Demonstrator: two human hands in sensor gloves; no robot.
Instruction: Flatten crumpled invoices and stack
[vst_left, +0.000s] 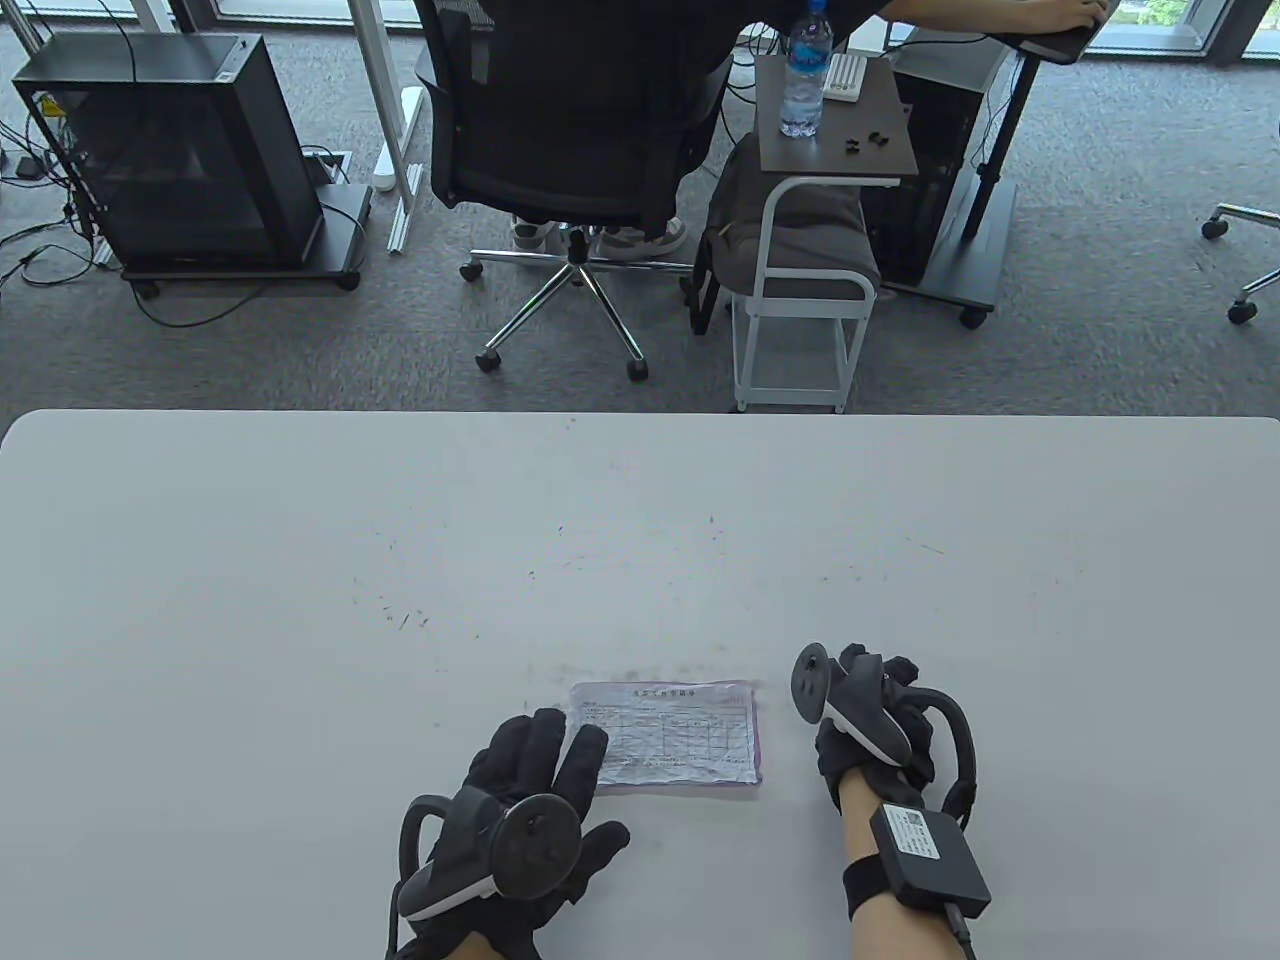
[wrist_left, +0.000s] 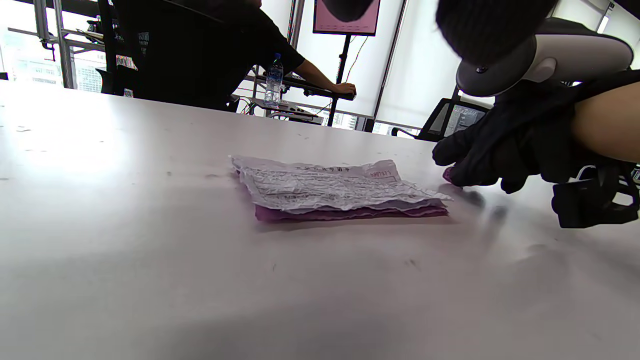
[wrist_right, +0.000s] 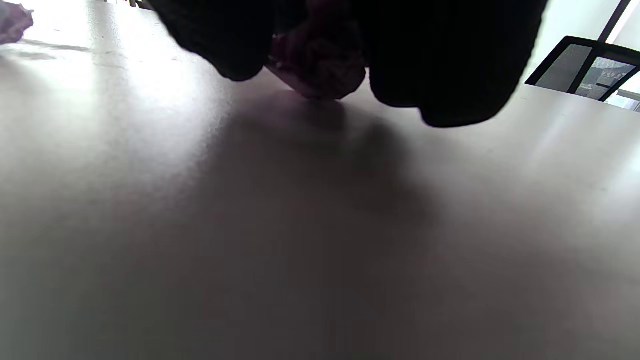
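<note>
A small stack of flattened invoices, a creased white sheet over pink ones, lies near the table's front edge. My left hand lies flat with straight fingers, its fingertips resting on the stack's left edge. Just right of the stack, my right hand is curled low on the table. It grips a crumpled pink invoice, which peeks out under the fingers as a pink bit. In the table view the hand hides this ball.
Beyond the table's far edge are an office chair with a seated person, a small side table carrying a water bottle, and a black computer case on the floor.
</note>
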